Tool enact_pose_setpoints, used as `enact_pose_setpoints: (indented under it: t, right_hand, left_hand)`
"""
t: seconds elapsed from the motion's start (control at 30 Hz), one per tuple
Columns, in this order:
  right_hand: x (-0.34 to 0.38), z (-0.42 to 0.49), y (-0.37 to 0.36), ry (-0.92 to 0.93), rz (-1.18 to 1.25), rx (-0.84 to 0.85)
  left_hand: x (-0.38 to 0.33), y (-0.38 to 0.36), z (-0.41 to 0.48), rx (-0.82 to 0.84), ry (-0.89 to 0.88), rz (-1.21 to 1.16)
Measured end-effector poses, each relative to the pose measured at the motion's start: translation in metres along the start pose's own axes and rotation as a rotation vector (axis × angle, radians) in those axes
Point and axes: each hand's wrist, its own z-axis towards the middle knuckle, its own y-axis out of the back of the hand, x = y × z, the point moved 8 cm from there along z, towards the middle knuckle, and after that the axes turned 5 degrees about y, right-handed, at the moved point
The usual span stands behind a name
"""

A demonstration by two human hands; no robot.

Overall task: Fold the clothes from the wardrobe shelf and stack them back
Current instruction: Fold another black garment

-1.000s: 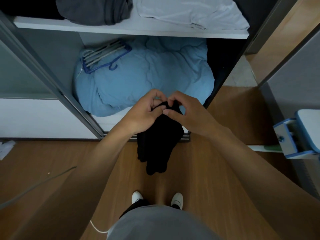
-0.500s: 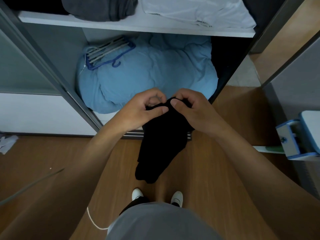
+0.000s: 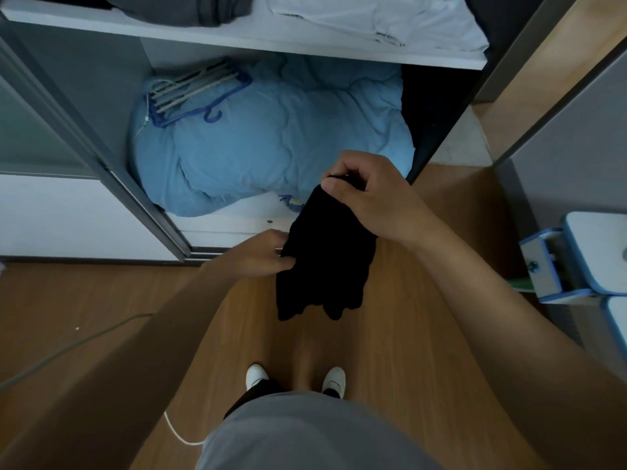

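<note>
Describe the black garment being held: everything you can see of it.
The black garment is a dark, soft-looking fabric piece, bunched lengthwise so its type cannot be told. It hangs in the air in front of the open wardrobe, above the wooden floor, its uneven lower edge dangling free. The right hand pinches its top end; the left hand grips its left edge lower down. No print or seam shows in the dim light.

— Where are you seeing this from?

— From your own head: one wide-angle camera, tilted forward and steeply down.

— What does it take in?

— Your feet [image 3: 295, 379] on the wooden floor [image 3: 407, 351] at the bottom, the wardrobe shelf [image 3: 237, 37] at the top, close in front of you, straight lines bowing toward the edges.

— Any second view?

— None, so nothing is shared.
</note>
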Motion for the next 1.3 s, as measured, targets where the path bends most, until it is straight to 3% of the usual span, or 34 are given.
enact_pose_setpoints:
  t: [0.27,0.4,0.53,0.67,0.77,0.9,1.1,1.2,1.3]
  right_hand:
    - [-0.015,0.002,0.012,-0.098,0.162,0.003]
    - [-0.008,0.004,0.009,-0.062,0.262,0.000]
    - [-0.020,0.006,0.006,-0.098,0.150,0.142]
    - [-0.066,0.006,-0.013,-0.244,-0.329,0.415]
    - [-0.090,0.001,-0.023,-0.335,-0.282,0.334]
    - [-0.096,-0.002,-0.023,-0.357,-0.164,0.188]
    - [-0.092,0.014,-0.025,-0.360,-0.435,0.227]
    - [-0.076,0.020,-0.024,-0.236,-0.154,0.132]
    - [-0.049,0.023,-0.033,-0.158,0.062,0.180]
  left_hand:
    - [0.059,-0.035,0.022,-0.088,0.213,-0.069]
    - [0.086,-0.050,0.025,-0.099,0.282,-0.068]
    - [0.115,-0.014,0.009,-0.406,0.510,-0.156]
    - [0.133,0.040,-0.026,-0.796,0.546,-0.371]
    - [0.138,0.068,-0.042,-0.925,0.594,-0.360]
    - [0.137,0.097,-0.057,-0.965,0.606,-0.194]
    - [0.106,0.112,-0.057,-0.981,0.466,-0.197]
    - [0.099,0.121,-0.055,-0.952,0.430,-0.167]
    - [0.104,0.130,-0.057,-0.935,0.450,-0.073]
